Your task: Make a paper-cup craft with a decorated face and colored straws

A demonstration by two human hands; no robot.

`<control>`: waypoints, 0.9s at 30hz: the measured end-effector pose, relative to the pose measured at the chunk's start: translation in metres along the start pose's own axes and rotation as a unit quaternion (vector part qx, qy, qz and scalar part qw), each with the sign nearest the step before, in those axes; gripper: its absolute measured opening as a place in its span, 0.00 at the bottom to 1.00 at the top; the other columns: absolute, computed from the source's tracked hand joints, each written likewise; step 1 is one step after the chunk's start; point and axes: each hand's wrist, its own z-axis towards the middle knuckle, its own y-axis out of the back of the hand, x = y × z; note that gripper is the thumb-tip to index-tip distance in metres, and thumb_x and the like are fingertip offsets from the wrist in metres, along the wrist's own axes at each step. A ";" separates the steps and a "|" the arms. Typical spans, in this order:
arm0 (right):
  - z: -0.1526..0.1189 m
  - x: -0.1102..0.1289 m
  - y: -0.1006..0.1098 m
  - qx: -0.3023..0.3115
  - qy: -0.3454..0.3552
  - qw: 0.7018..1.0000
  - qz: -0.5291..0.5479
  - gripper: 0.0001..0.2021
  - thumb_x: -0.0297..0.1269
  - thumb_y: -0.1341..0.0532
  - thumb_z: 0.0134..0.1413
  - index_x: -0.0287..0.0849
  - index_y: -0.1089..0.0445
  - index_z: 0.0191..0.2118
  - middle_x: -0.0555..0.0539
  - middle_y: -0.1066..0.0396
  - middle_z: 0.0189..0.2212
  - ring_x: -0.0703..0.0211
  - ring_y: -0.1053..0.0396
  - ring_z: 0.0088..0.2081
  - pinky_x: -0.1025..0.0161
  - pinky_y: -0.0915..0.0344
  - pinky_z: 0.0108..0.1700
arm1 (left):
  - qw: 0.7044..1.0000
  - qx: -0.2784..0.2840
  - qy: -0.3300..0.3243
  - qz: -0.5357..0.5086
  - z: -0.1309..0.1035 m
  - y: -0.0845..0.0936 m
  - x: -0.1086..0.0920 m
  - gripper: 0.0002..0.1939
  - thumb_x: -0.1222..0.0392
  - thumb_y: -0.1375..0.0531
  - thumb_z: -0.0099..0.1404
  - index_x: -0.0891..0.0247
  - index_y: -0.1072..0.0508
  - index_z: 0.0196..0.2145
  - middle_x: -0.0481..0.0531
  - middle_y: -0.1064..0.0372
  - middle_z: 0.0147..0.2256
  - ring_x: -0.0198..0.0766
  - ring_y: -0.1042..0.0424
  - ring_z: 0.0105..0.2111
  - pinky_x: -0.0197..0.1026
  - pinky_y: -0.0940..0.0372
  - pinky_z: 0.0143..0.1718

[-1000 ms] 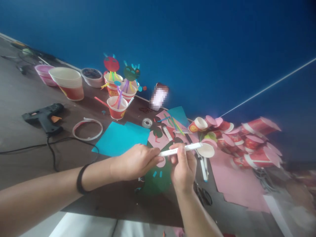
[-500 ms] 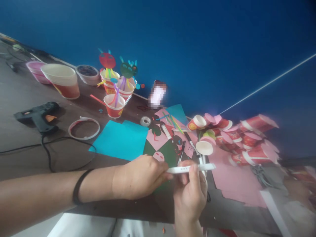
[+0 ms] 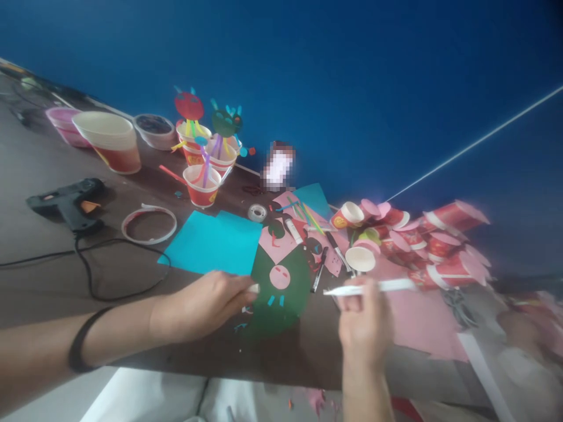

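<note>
A small white cap [image 3: 254,288] pokes out from the closed fingers of my left hand [image 3: 206,308], over the left edge of a green sheet [image 3: 281,313]. To the right, my right hand [image 3: 366,319] grips a long white pen [image 3: 393,285], its uncapped tip pointing left. On the green sheet lie a pink paper disc [image 3: 280,277] with darker pink ovals and two small blue strips [image 3: 276,301]. A black marker [image 3: 319,269] rests between the sheet and the pen tip.
Turquoise sheets [image 3: 211,241], a tape ring [image 3: 149,224] and a glue gun [image 3: 73,205] with its cable are at the left. Paper cups [image 3: 202,185] hold decorated figures at the back. Red cups with pink discs [image 3: 442,246] and pink paper [image 3: 428,322] lie right.
My hands have moved apart, the left one leftwards with the cap and the right one rightwards with the pen. The pen's tip and the blue strips now show.
</note>
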 end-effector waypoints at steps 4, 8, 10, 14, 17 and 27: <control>-0.035 -0.030 -0.020 -0.008 0.004 1.000 -0.017 0.10 0.42 0.44 0.58 0.41 0.34 0.31 0.55 0.42 0.18 0.65 0.41 0.21 0.66 0.42 0.25 | 0.992 -0.001 -0.085 0.095 0.014 0.004 0.014 0.14 0.61 0.53 0.67 0.61 0.33 0.47 0.50 0.27 0.27 0.36 0.29 0.26 0.33 0.42 0.25; -0.055 -0.047 -0.025 0.043 0.028 0.996 -0.079 0.07 0.38 0.44 0.57 0.41 0.34 0.32 0.54 0.39 0.19 0.64 0.38 0.21 0.67 0.40 0.25 | 0.989 -0.004 -0.084 0.124 0.043 0.006 0.018 0.11 0.68 0.53 0.65 0.62 0.31 0.35 0.50 0.28 0.33 0.36 0.29 0.30 0.34 0.39 0.31; -0.059 -0.051 -0.025 0.078 0.049 0.993 -0.081 0.06 0.36 0.45 0.57 0.41 0.34 0.33 0.54 0.38 0.19 0.64 0.37 0.21 0.67 0.40 0.25 | 0.989 0.004 -0.071 0.130 0.056 0.001 0.016 0.12 0.70 0.52 0.63 0.62 0.30 0.35 0.51 0.28 0.36 0.37 0.29 0.34 0.35 0.39 0.34; -0.063 -0.053 -0.028 0.136 0.056 0.984 -0.103 0.05 0.35 0.46 0.57 0.41 0.34 0.35 0.52 0.36 0.21 0.63 0.36 0.22 0.67 0.39 0.25 | 0.987 0.004 -0.092 0.135 0.067 -0.018 0.015 0.10 0.68 0.48 0.61 0.61 0.28 0.34 0.51 0.29 0.37 0.39 0.29 0.35 0.36 0.38 0.35; -0.063 -0.054 -0.030 0.184 0.049 0.973 -0.130 0.05 0.34 0.46 0.57 0.41 0.35 0.33 0.51 0.35 0.22 0.62 0.36 0.23 0.66 0.39 0.26 | 0.984 -0.012 -0.125 0.126 0.065 -0.028 0.022 0.08 0.66 0.45 0.60 0.59 0.26 0.34 0.49 0.29 0.35 0.38 0.29 0.35 0.35 0.39 0.34; -0.061 -0.049 -0.034 0.217 0.084 0.961 -0.153 0.05 0.33 0.46 0.57 0.41 0.36 0.32 0.52 0.37 0.22 0.64 0.39 0.23 0.66 0.41 0.27 | 0.961 -0.004 -0.246 0.128 0.061 -0.035 0.042 0.11 0.65 0.46 0.63 0.55 0.25 0.37 0.50 0.29 0.36 0.35 0.30 0.35 0.32 0.41 0.28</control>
